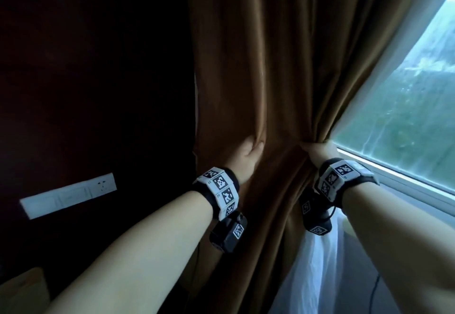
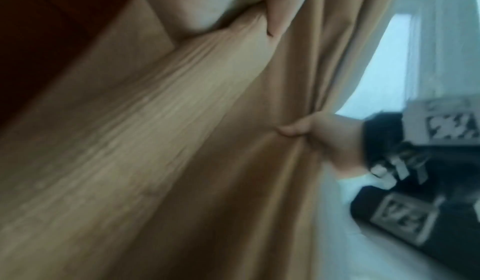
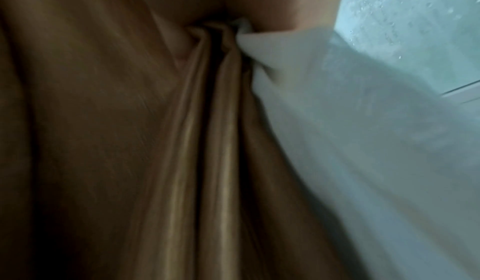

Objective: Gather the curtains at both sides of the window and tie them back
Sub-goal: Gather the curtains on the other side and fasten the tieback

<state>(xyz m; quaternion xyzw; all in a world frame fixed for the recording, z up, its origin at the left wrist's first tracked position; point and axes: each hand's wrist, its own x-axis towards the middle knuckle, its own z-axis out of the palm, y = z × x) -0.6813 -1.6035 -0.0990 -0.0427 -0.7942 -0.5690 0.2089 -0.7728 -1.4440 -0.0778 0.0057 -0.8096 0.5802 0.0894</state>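
Hanging in deep folds left of the window: one brown curtain, satiny, bunched mid-height, one white sheer behind. Two hands on it: left hand curled round a fold, right hand pinching the gathered edge. One wall socket panel.

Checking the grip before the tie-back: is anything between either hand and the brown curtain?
Nothing visible. The left hand and right hand both grip the brown curtain directly. The right hand's bunch also takes in some white sheer curtain. No tie-back shows.
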